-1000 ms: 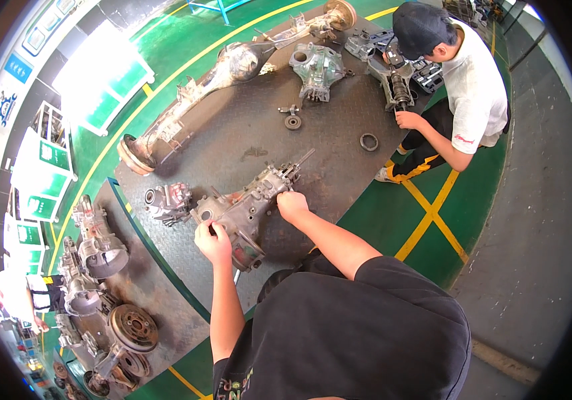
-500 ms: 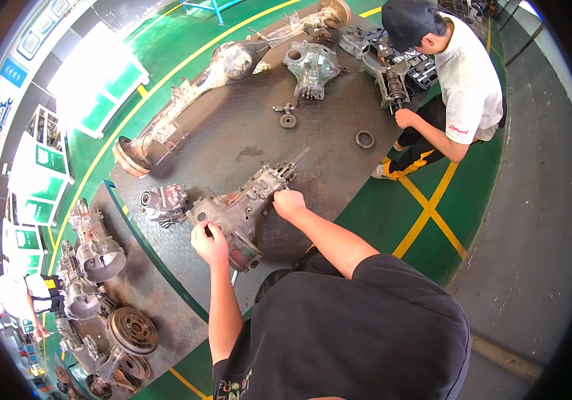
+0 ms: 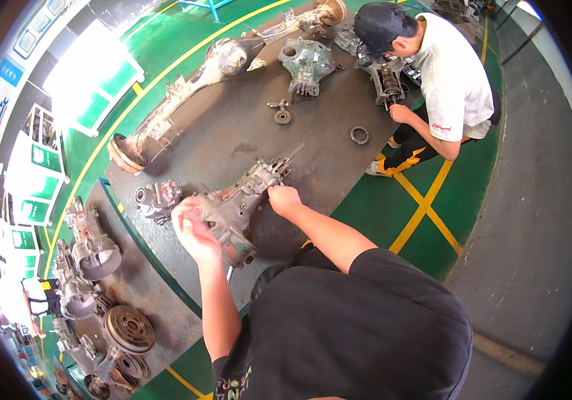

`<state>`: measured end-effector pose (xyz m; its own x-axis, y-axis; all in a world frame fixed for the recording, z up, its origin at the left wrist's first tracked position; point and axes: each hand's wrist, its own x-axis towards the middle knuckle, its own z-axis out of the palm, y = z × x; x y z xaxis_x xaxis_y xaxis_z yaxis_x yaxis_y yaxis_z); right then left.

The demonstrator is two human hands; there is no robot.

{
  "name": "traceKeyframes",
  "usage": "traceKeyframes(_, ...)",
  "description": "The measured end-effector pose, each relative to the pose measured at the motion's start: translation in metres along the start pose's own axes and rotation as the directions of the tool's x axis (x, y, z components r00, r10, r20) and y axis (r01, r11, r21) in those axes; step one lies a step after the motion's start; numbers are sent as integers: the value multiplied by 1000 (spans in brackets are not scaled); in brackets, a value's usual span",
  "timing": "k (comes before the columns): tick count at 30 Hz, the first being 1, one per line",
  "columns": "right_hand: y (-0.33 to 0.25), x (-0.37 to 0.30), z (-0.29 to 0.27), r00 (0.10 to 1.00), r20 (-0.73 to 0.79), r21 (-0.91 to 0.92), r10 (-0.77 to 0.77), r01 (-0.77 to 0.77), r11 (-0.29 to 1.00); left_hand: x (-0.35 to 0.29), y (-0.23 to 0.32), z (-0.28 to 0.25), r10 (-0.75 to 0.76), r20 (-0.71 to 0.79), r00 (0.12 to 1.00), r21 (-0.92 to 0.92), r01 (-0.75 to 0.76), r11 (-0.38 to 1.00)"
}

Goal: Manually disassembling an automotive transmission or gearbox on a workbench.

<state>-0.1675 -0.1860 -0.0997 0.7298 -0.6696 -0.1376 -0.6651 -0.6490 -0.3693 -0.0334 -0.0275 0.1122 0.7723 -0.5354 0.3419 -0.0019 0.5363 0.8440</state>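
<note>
A grey metal gearbox (image 3: 238, 208) lies at a slant on the steel plate table (image 3: 319, 153), its thin shaft pointing away to the right. My right hand (image 3: 284, 201) is closed at its right edge, near the shaft end; the fingertips are hidden against the casing. Over the wide bell end at the left, my left hand (image 3: 196, 230) is raised with its fingers apart, somewhat blurred, holding nothing. Just beyond that hand sits a smaller metal housing (image 3: 159, 200) with a round opening.
A long rusty axle (image 3: 212, 70) spans the table's far side. Near it are a differential-like housing (image 3: 304, 63), a small round part (image 3: 282, 117) and a ring gear (image 3: 359, 135). At right, another person (image 3: 456, 73) handles an opened gearbox (image 3: 390, 83). More gearboxes (image 3: 94, 243) and brake drums (image 3: 129, 329) stand left.
My left hand has let go of the gearbox's bell end, lifted and moved left, its fingers opening. My right hand stays at the casing. The other person leans further over the opened gearbox.
</note>
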Motion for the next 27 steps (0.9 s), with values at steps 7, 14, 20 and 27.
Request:
traceKeyframes(7, -9, 2, -2, 998, -31, -5, -46, 46, 999, -11, 162, 170, 273, 529, 804, -776, 328, 538)
traceKeyframes(14, 4, -4, -15, 998, 43, -33, 40, -39, 999, -39, 201, 191, 273, 595, 756, -804, 565, 186)
traceKeyframes(20, -5, -3, -12, 1000, 25, -24, -5, 5, 1000, -38, 200, 179, 257, 624, 738, -781, 606, 153)
traceKeyframes(27, -4, -4, -12, 1000, 20, 3, 2, -2, 1000, -34, 196, 169, 231, 634, 738, -773, 616, 156)
